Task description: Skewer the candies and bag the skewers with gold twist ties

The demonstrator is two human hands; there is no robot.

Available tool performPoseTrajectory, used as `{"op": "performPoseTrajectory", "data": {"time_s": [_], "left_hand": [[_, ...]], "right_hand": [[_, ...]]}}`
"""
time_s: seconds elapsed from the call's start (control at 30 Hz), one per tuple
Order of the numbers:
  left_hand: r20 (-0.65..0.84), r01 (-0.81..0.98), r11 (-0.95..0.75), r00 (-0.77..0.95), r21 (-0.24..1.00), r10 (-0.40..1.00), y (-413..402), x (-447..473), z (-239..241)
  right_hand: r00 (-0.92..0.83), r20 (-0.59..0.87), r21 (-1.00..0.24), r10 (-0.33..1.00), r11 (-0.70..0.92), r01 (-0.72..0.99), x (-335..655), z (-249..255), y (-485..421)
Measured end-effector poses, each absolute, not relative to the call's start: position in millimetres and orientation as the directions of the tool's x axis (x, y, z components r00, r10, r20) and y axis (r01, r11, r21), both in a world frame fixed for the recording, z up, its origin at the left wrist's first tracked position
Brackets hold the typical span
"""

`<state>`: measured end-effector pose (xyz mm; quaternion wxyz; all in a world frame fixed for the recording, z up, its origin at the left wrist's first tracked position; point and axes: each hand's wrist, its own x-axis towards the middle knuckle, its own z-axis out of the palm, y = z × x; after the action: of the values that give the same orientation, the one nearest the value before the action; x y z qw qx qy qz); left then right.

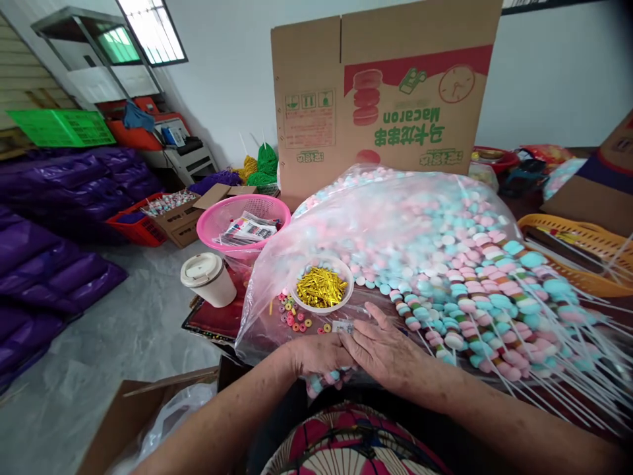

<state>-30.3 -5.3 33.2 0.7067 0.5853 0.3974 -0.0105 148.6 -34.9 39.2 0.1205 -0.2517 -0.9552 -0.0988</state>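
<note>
My left hand [319, 354] is closed around a small clear bag of pink and blue marshmallow candies [329, 380] at the table's front edge. My right hand [383, 349] meets it from the right, fingers curled at the bag's top and one finger stretched out; its thumb is hidden. A small printed slip [343, 326] shows by the fingertips. Just beyond stands a round tub [352, 290] of gold twist ties [321, 287]. Small ring candies [297, 320] lie scattered beside it. To the right, marshmallow skewers [504, 310] are piled, white sticks pointing toward me.
A large clear bag of loose marshmallows [395, 211] spreads behind, against a cardboard box [316, 79]. At left stand a lidded white cup [210, 280] and a pink basket [208, 231] with printed packets. An orange basket [558, 224] sits at right; an open carton [113, 415] is below left.
</note>
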Motion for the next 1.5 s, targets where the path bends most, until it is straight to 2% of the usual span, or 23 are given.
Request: {"op": "performPoseTrajectory", "data": {"time_s": [0.07, 0.1, 0.17, 0.2, 0.23, 0.27, 0.3, 0.33, 0.37, 0.4, 0.43, 0.5, 0.53, 0.57, 0.6, 0.67, 0.7, 0.77, 1.0, 1.13, 1.23, 1.33, 1.5], "left_hand": [[-0.618, 0.619, 0.118, 0.713, 0.777, 0.330, -5.1, -34.9, 41.0], [-0.618, 0.662, -0.034, 0.716, 0.749, 0.324, -6.9, -36.8, 44.6], [-0.546, 0.700, -0.403, 0.713, 0.590, 0.439, -14.0, -41.1, 49.3], [-0.446, 0.685, -0.564, 0.728, 0.461, 0.521, -18.9, -44.1, 50.1], [-0.311, 0.661, -0.675, 0.750, 0.328, 0.584, -24.3, -48.2, 49.8], [-0.163, 0.632, -0.743, 0.775, 0.220, 0.611, -29.9, -53.5, 48.3], [-0.018, 0.598, -0.786, 0.797, 0.156, 0.603, -35.2, -59.9, 45.7], [0.114, 0.563, -0.815, 0.808, 0.134, 0.577, -40.2, -67.1, 42.0], [0.232, 0.543, -0.826, 0.793, 0.149, 0.563, -44.5, -74.5, 37.3], [0.324, 0.546, -0.812, 0.745, 0.204, 0.583, -48.1, -81.5, 31.9], [0.389, 0.566, -0.765, 0.659, 0.308, 0.644, -51.0, -87.5, 26.1], [0.387, 0.563, -0.521, 0.350, 0.641, 0.853, -54.4, -95.5, 14.7], [0.290, 0.484, -0.330, 0.159, 0.810, 0.944, -54.9, -97.3, 9.9], [0.132, 0.348, -0.120, -0.010, 0.930, 0.991, -54.8, -97.9, 6.3], [-0.054, 0.186, 0.079, -0.133, 0.979, 0.990, -54.1, -97.7, 3.9], [-0.359, -0.101, 0.345, -0.242, 0.933, 0.901, -51.9, -96.2, 2.9], [-0.451, -0.198, 0.411, -0.251, 0.890, 0.856, -50.6, -95.5, 3.7], [-0.527, -0.321, 0.444, -0.249, 0.836, 0.812, -47.7, -95.2, 6.2], [-0.551, -0.479, 0.430, -0.143, 0.766, 0.822, -35.3, -94.1, 13.8], [-0.487, -0.508, 0.395, -0.056, 0.766, 0.872, -29.8, -83.1, 23.7], [-0.411, -0.490, 0.367, 0.020, 0.791, 0.912, -25.3, -70.4, 29.4], [-0.389, -0.475, 0.362, 0.044, 0.802, 0.920, -20.8, -57.5, 31.7], [-0.411, -0.478, 0.394, 0.075, 0.785, 0.908, -16.7, -41.3, 31.7]], "right_hand": [[-0.876, 0.163, 0.068, 0.453, 0.881, 0.468, 143.2, 27.5, -37.1], [-0.880, 0.112, -0.016, 0.462, 0.886, 0.463, 140.7, 22.1, -38.1], [-0.836, 0.009, -0.327, 0.549, 0.792, 0.516, 134.7, 14.1, -40.9], [-0.782, -0.065, -0.528, 0.620, 0.643, 0.555, 131.0, 11.6, -42.9], [-0.720, -0.173, -0.713, 0.672, 0.419, 0.562, 127.0, 10.5, -45.0], [-0.671, -0.299, -0.837, 0.679, 0.151, 0.526, 122.8, 10.8, -46.7], [-0.644, -0.415, -0.880, 0.642, -0.105, 0.463, 119.0, 12.6, -47.2], [-0.648, -0.501, -0.865, 0.574, -0.300, 0.403, 115.5, 16.2, -45.7], [-0.669, -0.543, -0.835, 0.508, -0.412, 0.364, 112.7, 21.4, -41.3], [-0.693, -0.549, -0.824, 0.468, -0.443, 0.353, 110.2, 28.1, -33.5], [-0.699, -0.534, -0.839, 0.475, -0.398, 0.371, 107.7, 35.5, -22.1], [-0.642, -0.457, -0.860, 0.615, -0.122, 0.495, 100.6, 48.8, 9.9], [-0.563, -0.368, -0.791, 0.740, 0.068, 0.607, 95.1, 52.7, 28.2], [-0.471, -0.276, -0.616, 0.838, 0.222, 0.756, 88.1, 53.7, 46.1], [-0.434, -0.266, -0.545, 0.861, 0.237, 0.804, 79.9, 51.8, 62.2], [-0.407, -0.291, -0.459, 0.866, 0.247, 0.854, 62.3, 41.2, 86.0], [-0.401, -0.318, -0.448, 0.859, 0.237, 0.862, 54.8, 34.3, 93.4], [-0.394, -0.341, -0.434, 0.853, 0.229, 0.871, 46.3, 22.9, 101.5], [-0.405, -0.235, -0.597, 0.884, 0.198, 0.778, 72.5, 46.0, 93.6], [-0.488, -0.201, -0.748, 0.849, 0.188, 0.637, 81.3, 65.1, 50.4], [-0.540, -0.109, -0.770, 0.835, 0.273, 0.577, 80.0, 63.1, 16.4], [-0.431, 0.023, -0.734, 0.902, 0.308, 0.606, 80.8, 52.6, -1.9], [-0.310, 0.053, -0.826, 0.949, 0.216, 0.521, 111.8, 42.3, -9.9]]}}
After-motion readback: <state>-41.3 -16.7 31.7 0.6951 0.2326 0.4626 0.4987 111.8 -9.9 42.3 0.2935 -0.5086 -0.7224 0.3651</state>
